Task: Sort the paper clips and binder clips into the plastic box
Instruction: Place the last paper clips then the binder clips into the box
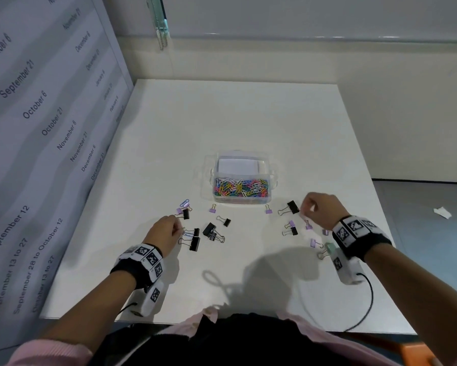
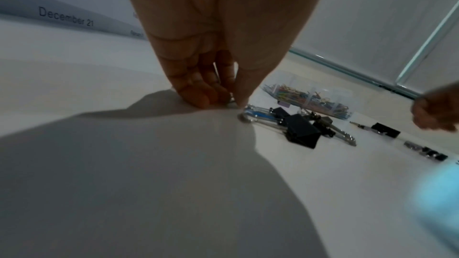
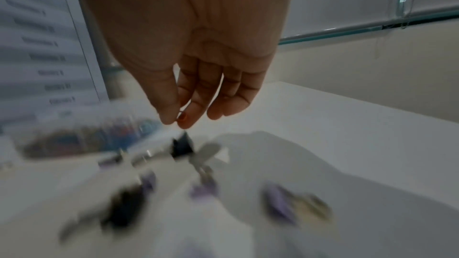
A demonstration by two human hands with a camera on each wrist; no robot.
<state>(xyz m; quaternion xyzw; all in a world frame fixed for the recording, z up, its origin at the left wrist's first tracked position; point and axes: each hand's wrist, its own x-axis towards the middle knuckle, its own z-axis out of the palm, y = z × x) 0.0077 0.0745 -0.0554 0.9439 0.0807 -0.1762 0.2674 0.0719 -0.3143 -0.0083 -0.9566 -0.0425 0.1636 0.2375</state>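
A clear plastic box (image 1: 271, 178) stands mid-table, and its near compartment is full of coloured paper clips (image 1: 240, 187). Black binder clips (image 1: 194, 244) and purple binder clips (image 1: 213, 209) lie scattered in front of it. My left hand (image 1: 182, 229) is down on the table. Thumb and fingers pinch a small silvery wire piece (image 2: 231, 103) at the end of a blue paper clip (image 2: 258, 110). My right hand (image 1: 302, 211) hovers beside a black binder clip (image 1: 292, 207). Its thumb and forefinger pinch a small red clip (image 3: 183, 117). The right wrist view is motion-blurred.
A wall panel printed with dates (image 1: 37, 128) runs along the table's left edge. A green binder clip (image 1: 329, 249) lies by my right wrist, near the table's right edge. A scrap of paper (image 1: 442, 212) is on the floor to the right.
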